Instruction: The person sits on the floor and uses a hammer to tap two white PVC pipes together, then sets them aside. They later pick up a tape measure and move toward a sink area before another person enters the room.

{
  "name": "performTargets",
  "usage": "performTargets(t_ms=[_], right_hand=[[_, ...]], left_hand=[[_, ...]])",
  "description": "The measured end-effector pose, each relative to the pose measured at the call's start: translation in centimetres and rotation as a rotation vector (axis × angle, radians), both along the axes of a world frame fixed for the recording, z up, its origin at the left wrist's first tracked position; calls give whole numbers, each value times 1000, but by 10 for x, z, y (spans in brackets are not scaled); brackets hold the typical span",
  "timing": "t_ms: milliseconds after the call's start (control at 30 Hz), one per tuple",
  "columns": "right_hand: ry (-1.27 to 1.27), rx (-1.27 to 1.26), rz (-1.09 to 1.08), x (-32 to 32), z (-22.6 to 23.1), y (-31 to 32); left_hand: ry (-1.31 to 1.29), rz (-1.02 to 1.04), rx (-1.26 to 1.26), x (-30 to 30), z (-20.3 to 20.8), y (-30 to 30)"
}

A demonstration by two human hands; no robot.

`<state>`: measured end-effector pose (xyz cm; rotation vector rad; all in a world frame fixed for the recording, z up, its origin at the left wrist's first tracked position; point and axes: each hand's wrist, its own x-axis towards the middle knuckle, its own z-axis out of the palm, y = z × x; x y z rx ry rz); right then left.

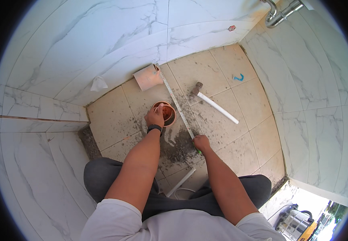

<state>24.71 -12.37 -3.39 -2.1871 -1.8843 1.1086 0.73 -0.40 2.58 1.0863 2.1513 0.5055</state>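
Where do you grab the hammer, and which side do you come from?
Probably by the white handle, toward its free end, with the right hand coming down from the near right. The hammer lies on the floor, its chunky head farther away. The long, slim handle slants back toward the person's right, so fingers should wrap around it easily.

We are finding the white measuring strip (177, 105) barring passage between the orange vessel (170, 119) and the hammer (219, 108). A pinkish cylinder (146, 78) is obstructing the far wall (117, 38); right of the hammer, the floor (258, 106) is offering passage.
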Motion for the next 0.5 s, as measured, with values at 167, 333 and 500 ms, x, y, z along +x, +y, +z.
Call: performTargets(t_ms=[167,333,500], right_hand=[[27,-46,-87,-3,6,1],[43,-80,-139,-5,13,3],[59,-99,-134,-4,16,4]], left_hand=[[-11,35,-15,2,1,0],[-5,57,-37,1,-1,1],[-60,73,-24,1,-2,1]])
